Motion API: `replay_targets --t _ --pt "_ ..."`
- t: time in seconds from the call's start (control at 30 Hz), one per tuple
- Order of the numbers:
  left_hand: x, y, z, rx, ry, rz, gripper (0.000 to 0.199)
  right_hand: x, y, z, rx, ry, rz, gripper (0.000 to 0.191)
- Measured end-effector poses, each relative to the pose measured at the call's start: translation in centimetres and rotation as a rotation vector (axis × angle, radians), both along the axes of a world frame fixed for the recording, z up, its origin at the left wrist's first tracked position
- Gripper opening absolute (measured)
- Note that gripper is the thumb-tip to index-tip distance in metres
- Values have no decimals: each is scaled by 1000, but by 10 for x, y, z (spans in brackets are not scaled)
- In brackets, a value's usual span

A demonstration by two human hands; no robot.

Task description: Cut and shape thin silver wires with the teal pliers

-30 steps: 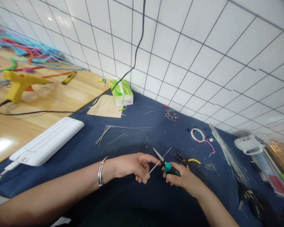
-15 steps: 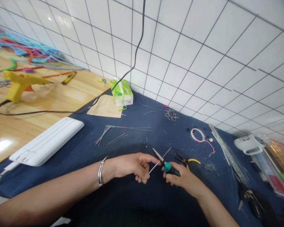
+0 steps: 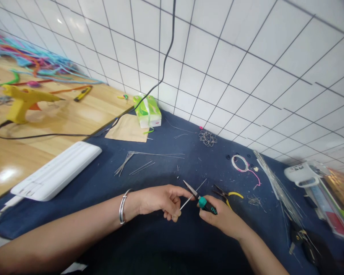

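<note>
Between thumb and fingers my left hand [image 3: 164, 201] pinches one end of a thin straight wire [image 3: 186, 202]. Its index finger stretches along toward the pliers. My right hand [image 3: 222, 214] is wrapped round the teal and black handles of long-nosed pliers [image 3: 201, 200]. Their pointed metal jaws cross the wire, which sticks out up and to the right beyond them. Whether the jaws are closed on the wire I cannot tell. Just past my right hand lie yellow-handled pliers [image 3: 232, 195] on the dark blue cloth [image 3: 160, 141].
Loose wires [image 3: 123, 164] and a white power bank [image 3: 57, 172] lie on the left. Toward the wall are a tissue pack [image 3: 148, 111] and coiled wire [image 3: 208, 138]. A wire bundle [image 3: 278, 183] and a mug [image 3: 299, 173] stand right. A yellow glue gun [image 3: 23, 103] sits on the wooden table.
The pliers and my right hand have shifted very slightly, with the jaws a touch further left. My left hand keeps its hold on the wire.
</note>
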State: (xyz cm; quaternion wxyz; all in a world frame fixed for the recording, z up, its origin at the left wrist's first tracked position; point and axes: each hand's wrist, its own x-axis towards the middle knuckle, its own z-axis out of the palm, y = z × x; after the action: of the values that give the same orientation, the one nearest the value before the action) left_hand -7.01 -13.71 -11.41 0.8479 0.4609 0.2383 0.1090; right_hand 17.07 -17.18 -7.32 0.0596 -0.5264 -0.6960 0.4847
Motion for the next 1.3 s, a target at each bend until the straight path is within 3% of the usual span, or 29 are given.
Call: replay_targets --t 0.47,0.63,0.9,1.3 --pt "0 1 -2 19 35 -14 61 -1 1 -2 52 -89 49 26" --pt "-1 1 -3 22 38 -20 61 -4 -1 -4 72 -110 52 15" --pt "0 -1 -5 17 53 16 60 -10 -6 -8 196 -223 33 11" --pt "0 -1 -2 38 47 22 53 -12 -8 -17 292 -188 6 15"
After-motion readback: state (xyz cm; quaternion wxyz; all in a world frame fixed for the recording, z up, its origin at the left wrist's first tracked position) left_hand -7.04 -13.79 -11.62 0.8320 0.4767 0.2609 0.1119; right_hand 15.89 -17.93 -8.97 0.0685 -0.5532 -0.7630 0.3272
